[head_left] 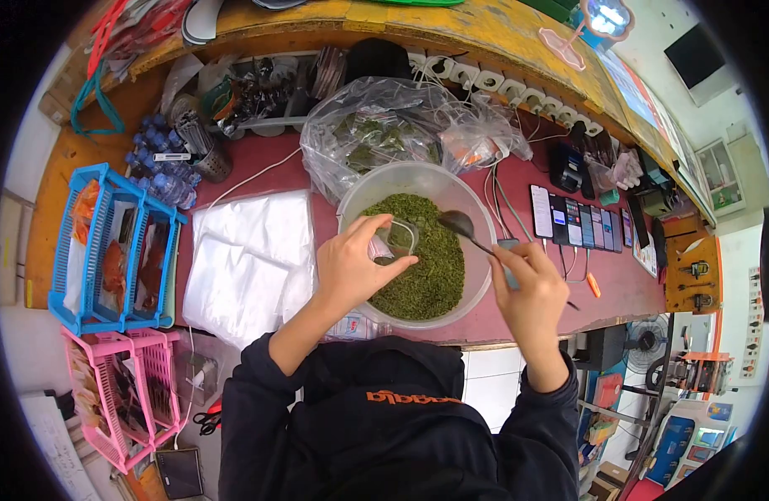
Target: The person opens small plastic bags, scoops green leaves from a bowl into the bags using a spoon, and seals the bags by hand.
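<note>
A black spoon [458, 224], with a dark oval head and a thin, straight handle, sits just right of the frame's centre, its head over the right part of the bowl. The head points to the upper left; the long axis slants down to the lower right, the handle's end showing past the right hand [531, 288], whose grip pinches the handle between thumb and fingers. Left of the spoon, the left hand [361, 260] has its grip bent round a small clear container [412, 237], thumb and fingers at its sides; which way it opens I cannot tell. Below both lie finely shredded green leaves [430, 280] in a translucent round bowl [478, 292], on a dark red surface [622, 292]. Farther out are a clear bag [322, 154] at upper centre, white plastic sheets [242, 280] at centre left and a row of phones [573, 222] at the right
</note>
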Motion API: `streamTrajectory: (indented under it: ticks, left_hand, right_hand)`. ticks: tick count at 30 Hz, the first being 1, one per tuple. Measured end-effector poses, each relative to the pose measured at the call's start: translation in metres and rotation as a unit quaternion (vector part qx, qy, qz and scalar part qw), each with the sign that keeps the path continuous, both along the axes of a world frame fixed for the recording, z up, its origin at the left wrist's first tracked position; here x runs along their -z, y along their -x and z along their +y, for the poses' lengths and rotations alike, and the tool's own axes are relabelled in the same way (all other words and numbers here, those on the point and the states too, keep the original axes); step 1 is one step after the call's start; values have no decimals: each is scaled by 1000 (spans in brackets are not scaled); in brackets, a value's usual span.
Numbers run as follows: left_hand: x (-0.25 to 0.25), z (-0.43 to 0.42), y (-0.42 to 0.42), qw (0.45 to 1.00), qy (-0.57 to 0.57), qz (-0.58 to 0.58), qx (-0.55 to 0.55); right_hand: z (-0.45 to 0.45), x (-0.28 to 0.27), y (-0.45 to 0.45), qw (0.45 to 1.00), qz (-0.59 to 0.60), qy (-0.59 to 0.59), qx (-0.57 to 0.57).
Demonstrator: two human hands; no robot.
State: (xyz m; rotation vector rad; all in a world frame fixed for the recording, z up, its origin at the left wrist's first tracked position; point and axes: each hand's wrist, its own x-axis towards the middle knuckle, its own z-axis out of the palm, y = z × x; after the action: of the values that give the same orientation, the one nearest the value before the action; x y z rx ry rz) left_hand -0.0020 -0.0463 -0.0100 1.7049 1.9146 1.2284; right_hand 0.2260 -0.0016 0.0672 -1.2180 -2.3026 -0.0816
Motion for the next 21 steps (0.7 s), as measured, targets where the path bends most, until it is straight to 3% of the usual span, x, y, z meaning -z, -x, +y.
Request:
streamTrajectory:
  ticks: [1, 3, 5, 7, 9, 11, 12, 13, 15, 17, 19, 21]
  left_hand:
    - [1, -2, 0, 999, -23, 17, -21]
    - [5, -4, -6, 998, -48, 35, -38]
    - [8, -6, -18, 991, -103, 67, -54]
    - [3, -11, -21, 991, -99, 76, -39]
    - [-7, -11, -12, 991, -95, 85, -34]
    - [-15, -11, 14, 998, -17, 3, 64]
    - [-8, -3, 23, 988, -37, -39, 143]
    - [-1, 3, 29, 988, -40, -38, 147]
    - [6, 11, 34, 942, 31, -202, 266]
    - [4, 7, 24, 936, 33, -264, 230]
    - [6, 5, 18, 905, 44, -375, 194]
    - [7, 4, 14, 897, 57, -394, 194]
  right_hand:
    - [0, -5, 0, 1000, 0, 1, 0]
    - [5, -11, 1, 988, -13, 135, -72]
    - [10, 8, 32, 972, 57, 145, -177]
    - [21, 42, 50, 962, 52, 160, -215]
    - [26, 41, 47, 960, 84, 154, -217]
    - [26, 39, 43, 957, 117, 157, -215]
    - [27, 37, 40, 942, 97, 210, -244]
    - [28, 33, 38, 923, 76, 259, -273]
    - [25, 28, 37, 925, 89, 241, -278]
    - [19, 27, 36, 867, 289, 374, -156]
    - [18, 36, 31, 850, 303, 405, -148]
    - [19, 44, 27, 810, 329, 464, -139]
